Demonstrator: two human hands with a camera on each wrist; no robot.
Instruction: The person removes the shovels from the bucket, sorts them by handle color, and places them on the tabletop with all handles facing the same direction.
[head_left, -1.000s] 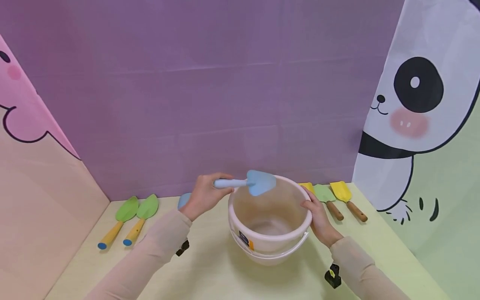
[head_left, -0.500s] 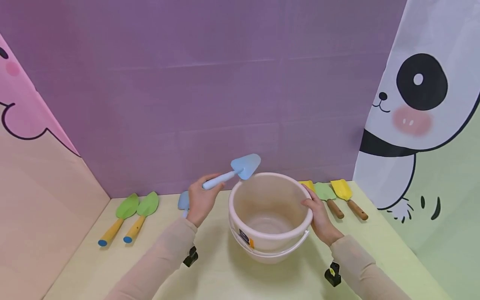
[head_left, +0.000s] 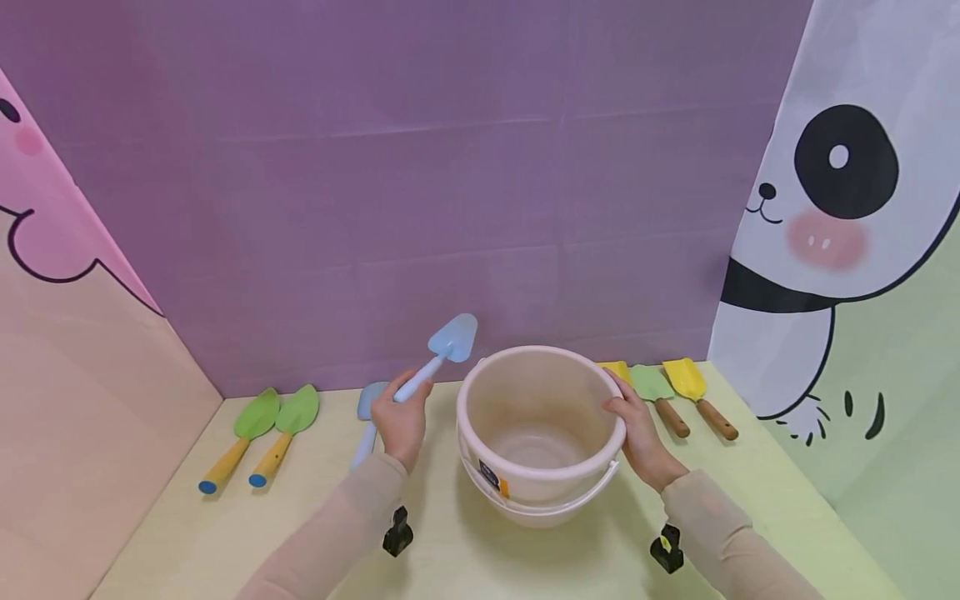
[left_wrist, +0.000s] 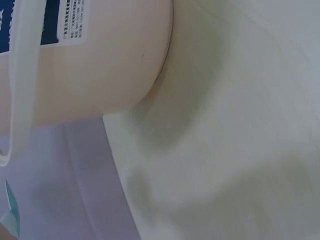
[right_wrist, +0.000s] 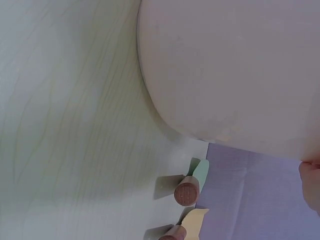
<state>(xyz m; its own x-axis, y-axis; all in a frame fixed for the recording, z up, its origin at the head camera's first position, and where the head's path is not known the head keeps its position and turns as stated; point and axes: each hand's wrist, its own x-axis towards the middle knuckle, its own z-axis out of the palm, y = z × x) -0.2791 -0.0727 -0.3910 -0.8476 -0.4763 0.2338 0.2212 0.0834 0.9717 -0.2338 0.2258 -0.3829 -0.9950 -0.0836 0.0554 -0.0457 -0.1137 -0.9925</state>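
My left hand grips the handle of a light blue hand trowel, held up left of a pale pink bucket. Its pointed blade tilts up and right in front of the purple backdrop. The bucket stands upright with nothing in it, its white carrying handle hanging down at the front. My right hand holds the bucket's right rim, thumb over the edge. In the left wrist view the bucket's side shows, and a sliver of the trowel blade appears at the lower left.
A second light blue trowel lies behind my left hand. Further left lie two leaf-shaped green trowels with yellow handles. Right of the bucket are a green trowel, a yellow trowel and another yellow blade. A purple backdrop closes the back.
My left hand has drawn the light blue trowel leftwards from over the bucket's rim, its blade turning more upward. The right hand and the bucket have stayed in place.
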